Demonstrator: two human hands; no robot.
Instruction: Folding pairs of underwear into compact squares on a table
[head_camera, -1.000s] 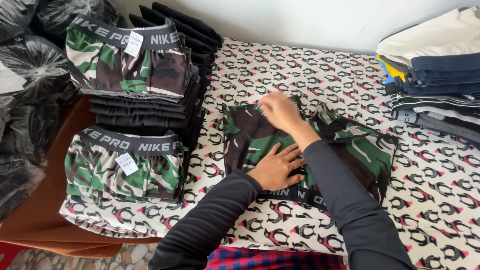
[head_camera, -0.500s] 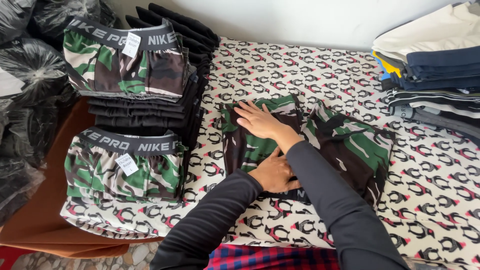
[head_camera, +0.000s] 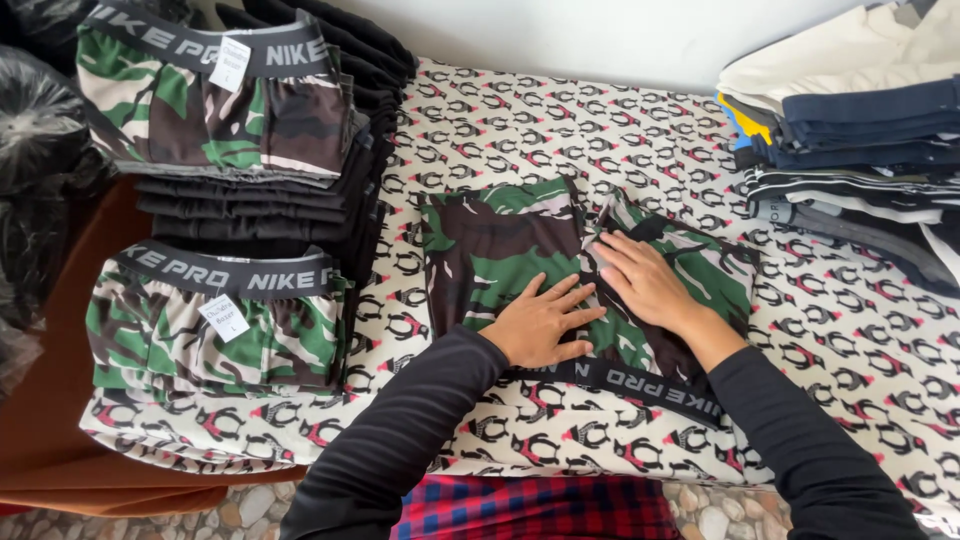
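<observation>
A pair of camouflage boxer shorts lies on the patterned cloth, its grey waistband nearest me and its left side folded over. My left hand presses flat on the folded left part, fingers spread. My right hand lies flat on the right part of the shorts, just beside the left hand. Both arms wear black sleeves. Neither hand grips anything.
A tagged stack of camouflage shorts sits at the left, another stack on black garments behind it. Folded striped and navy clothes are piled at the right. Black plastic bags lie at the far left. The penguin-print cloth covers the surface.
My right hand swept from the left fold back across to the right half of the shorts. My left hand stayed pressed on the garment. The left side now lies folded flat.
</observation>
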